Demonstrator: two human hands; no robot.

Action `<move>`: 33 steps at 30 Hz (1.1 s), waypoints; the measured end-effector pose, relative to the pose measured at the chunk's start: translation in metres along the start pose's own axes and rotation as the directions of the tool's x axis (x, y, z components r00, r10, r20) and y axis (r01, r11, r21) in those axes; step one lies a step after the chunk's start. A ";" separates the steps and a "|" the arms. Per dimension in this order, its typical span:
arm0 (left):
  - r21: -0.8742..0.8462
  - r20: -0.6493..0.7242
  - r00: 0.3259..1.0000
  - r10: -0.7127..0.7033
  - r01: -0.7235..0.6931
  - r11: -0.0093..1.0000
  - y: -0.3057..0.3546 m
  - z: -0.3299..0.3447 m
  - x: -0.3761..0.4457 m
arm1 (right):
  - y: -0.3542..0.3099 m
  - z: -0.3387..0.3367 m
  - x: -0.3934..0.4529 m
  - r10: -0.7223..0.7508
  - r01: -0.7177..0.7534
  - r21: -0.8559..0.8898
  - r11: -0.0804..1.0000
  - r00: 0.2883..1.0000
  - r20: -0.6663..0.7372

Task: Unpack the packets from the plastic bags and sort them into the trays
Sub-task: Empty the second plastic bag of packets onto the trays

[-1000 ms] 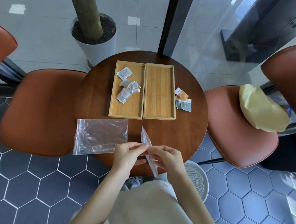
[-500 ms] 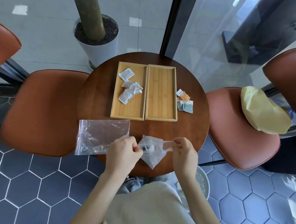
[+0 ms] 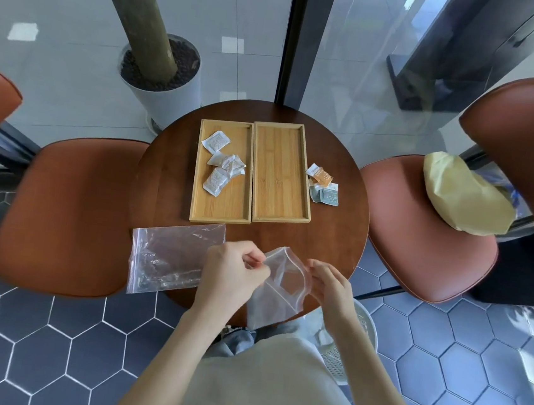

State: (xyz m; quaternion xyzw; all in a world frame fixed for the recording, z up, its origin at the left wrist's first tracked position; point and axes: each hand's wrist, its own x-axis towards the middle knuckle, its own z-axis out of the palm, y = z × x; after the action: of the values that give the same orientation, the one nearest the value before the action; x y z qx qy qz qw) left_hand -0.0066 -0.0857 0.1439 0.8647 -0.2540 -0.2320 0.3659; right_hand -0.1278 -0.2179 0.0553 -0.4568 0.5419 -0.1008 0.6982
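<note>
Pinching the rim of a clear plastic bag [image 3: 278, 289], the left hand [image 3: 230, 272] holds it over the near edge of the round dark-wood surface [image 3: 163, 171]; the right hand [image 3: 332, 288] grip touches its mouth, closure unclear. White packets [image 3: 222, 164] lie in the left bamboo tray [image 3: 220, 212]. Hexagonal floor tiles [image 3: 46, 344] surround.

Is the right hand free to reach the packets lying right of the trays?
Probably yes: the right hand is open beside the bag, and bare table lies between it and the packets.
</note>
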 end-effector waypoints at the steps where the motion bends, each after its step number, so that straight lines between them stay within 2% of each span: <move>1: -0.005 0.028 1.000 0.000 0.000 1.000 0.006 -0.004 0.000 | 0.004 0.004 0.003 0.051 -0.051 0.038 0.998 0.999 -0.005; 5: -0.066 0.125 0.992 -0.010 0.019 0.998 0.031 -0.027 0.001 | 0.008 0.025 0.003 0.266 -0.285 0.121 0.951 0.952 0.153; 8: -0.126 0.183 0.983 0.000 0.023 0.992 0.041 -0.046 0.007 | 0.015 0.036 0.000 0.286 -0.347 0.195 0.917 0.915 0.285; 10: -0.144 0.208 0.978 0.018 0.012 0.989 0.042 -0.054 0.015 | 0.022 0.036 0.001 0.264 -0.397 0.309 0.864 0.881 0.392; 13: -0.123 0.139 0.990 0.014 0.003 0.992 0.034 -0.060 0.028 | 0.015 0.031 -0.001 0.268 -0.485 0.455 0.747 0.845 0.462; 15: -0.133 0.094 0.996 0.007 0.005 0.991 0.026 -0.061 0.037 | 0.016 0.024 0.004 0.264 -0.498 0.445 0.744 0.832 0.489; 19: -0.254 0.011 0.998 -0.064 0.065 0.965 0.005 -0.051 0.058 | 0.011 0.014 0.015 0.310 -0.488 0.414 0.768 0.849 0.428; 22: -0.239 -0.053 0.984 -0.170 0.153 0.959 -0.025 -0.030 0.079 | 0.005 0.009 0.028 0.323 -0.458 0.472 0.753 0.883 0.340; 24: -0.121 -0.048 0.972 -0.230 0.223 0.967 -0.048 -0.013 0.090 | -0.001 0.007 0.037 0.332 -0.433 0.515 0.740 0.901 0.280; 27: 0.124 0.073 0.964 -0.255 0.245 0.962 -0.080 0.016 0.102 | -0.012 0.011 0.055 0.372 -0.372 0.590 0.717 0.919 0.128; 30: 0.366 0.248 0.924 -0.292 0.190 0.911 -0.104 0.041 0.113 | -0.027 0.023 0.073 0.408 -0.334 0.607 0.721 0.913 0.017; 33: 0.593 0.348 0.869 -0.352 0.086 0.800 -0.117 0.056 0.120 | -0.037 0.034 0.091 0.458 -0.329 0.598 0.731 0.886 -0.072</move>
State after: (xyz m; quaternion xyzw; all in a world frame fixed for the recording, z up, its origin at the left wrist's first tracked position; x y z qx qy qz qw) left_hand 0.0837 -0.1167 -0.0050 0.8815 -0.2821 -0.3788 -0.0011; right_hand -0.0503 -0.2786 0.0222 -0.0871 0.6431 -0.1558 0.7447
